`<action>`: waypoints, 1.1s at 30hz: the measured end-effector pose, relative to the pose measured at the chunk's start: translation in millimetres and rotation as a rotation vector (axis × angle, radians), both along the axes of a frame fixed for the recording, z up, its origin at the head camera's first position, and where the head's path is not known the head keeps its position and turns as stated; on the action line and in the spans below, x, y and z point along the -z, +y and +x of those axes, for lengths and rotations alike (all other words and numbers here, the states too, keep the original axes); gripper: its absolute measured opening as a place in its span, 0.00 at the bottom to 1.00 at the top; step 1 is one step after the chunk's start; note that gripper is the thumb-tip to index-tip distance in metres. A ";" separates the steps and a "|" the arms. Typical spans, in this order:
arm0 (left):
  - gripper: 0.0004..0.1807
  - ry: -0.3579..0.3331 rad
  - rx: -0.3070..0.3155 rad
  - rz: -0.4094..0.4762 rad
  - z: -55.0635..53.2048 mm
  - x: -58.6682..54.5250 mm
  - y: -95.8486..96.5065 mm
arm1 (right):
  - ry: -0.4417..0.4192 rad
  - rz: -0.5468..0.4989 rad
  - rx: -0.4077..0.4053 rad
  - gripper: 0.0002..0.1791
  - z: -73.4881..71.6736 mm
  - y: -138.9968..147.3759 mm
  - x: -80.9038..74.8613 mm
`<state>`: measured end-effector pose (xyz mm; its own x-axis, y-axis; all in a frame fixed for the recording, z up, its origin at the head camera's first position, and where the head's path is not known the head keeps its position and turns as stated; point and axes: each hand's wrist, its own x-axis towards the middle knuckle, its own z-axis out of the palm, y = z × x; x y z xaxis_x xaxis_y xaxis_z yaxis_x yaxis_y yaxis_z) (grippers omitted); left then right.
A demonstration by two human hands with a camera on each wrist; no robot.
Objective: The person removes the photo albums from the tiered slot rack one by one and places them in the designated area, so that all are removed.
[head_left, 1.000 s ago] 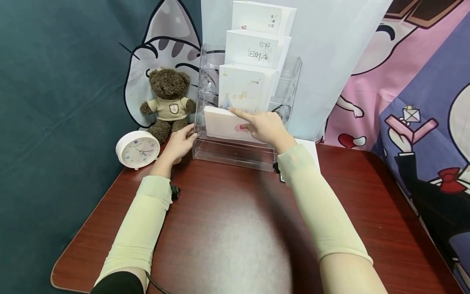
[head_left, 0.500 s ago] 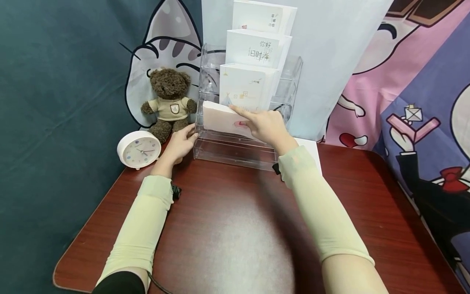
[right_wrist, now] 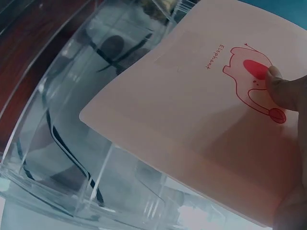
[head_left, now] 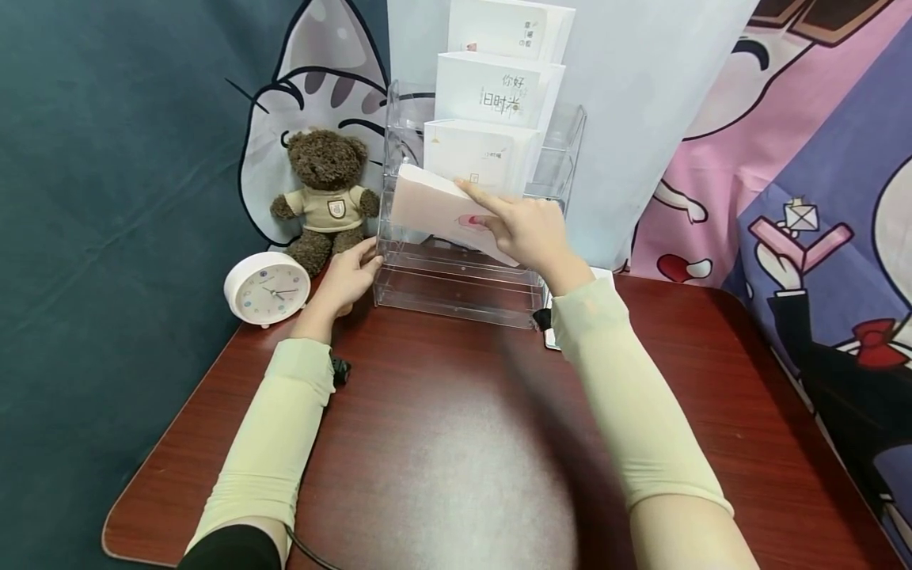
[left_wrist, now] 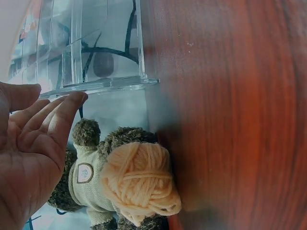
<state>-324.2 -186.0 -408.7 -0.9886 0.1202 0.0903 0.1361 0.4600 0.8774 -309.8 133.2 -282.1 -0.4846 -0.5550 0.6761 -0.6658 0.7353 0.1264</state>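
In the head view my right hand [head_left: 530,229] pinches a thin pink notebook [head_left: 435,207], index finger along its top edge and thumb on its cover. The notebook tilts down to the right in front of a clear acrylic display rack [head_left: 456,305]. The right wrist view shows a red elephant drawing on the notebook cover [right_wrist: 192,96], with the thumb on the drawing. My left hand [head_left: 345,277] touches the rack's left side with fairly straight fingers. In the left wrist view, its fingertips meet the rack's side wall [left_wrist: 115,86].
Three white books, a front one [head_left: 473,150], a middle one [head_left: 492,91] and a back one [head_left: 499,28], stand on the tiers. Left of the rack are a brown teddy bear [head_left: 328,166], an orange yarn ball [left_wrist: 139,179] and a white clock [head_left: 267,289]. A white item [head_left: 552,339] lies right.
My right hand has lifted the pink notebook up from the rack's lower tier, and the notebook has tipped further, left end higher. The left hand stays at the rack's side.
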 end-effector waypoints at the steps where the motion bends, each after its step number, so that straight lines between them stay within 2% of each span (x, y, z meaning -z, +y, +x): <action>1: 0.31 -0.002 0.001 0.001 0.1 0.0 -0.1 | 0.004 -0.007 0.005 0.29 0.9 1.7 -1.3; 8: 0.31 0.002 0.008 0.008 -1.0 0.9 0.2 | 0.009 -0.066 0.024 0.30 7.9 16.7 -9.8; 13: 0.31 0.018 0.013 0.015 -1.5 0.9 1.0 | 0.072 -0.132 0.031 0.29 16.9 32.2 -15.7; 17: 0.31 0.007 0.012 0.029 0.1 0.0 0.9 | 0.121 -0.204 0.021 0.30 24.8 47.8 -18.7; 20: 0.31 0.002 0.008 0.028 1.7 -0.7 0.4 | 0.124 -0.282 0.037 0.31 30.6 61.0 -18.6; 24: 0.31 0.013 0.006 0.032 2.6 -0.9 0.5 | 0.092 -0.400 0.091 0.32 37.7 80.1 -13.3; 33: 0.31 0.010 0.007 0.044 1.4 0.8 1.0 | -0.088 -0.725 0.181 0.35 52.5 122.9 15.4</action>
<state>-322.8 -185.0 -409.5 -0.9869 0.1225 0.1054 0.1478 0.4201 0.8954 -257.2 256.1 -297.5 -0.5953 0.1081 0.7962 -0.5118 0.7129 -0.4794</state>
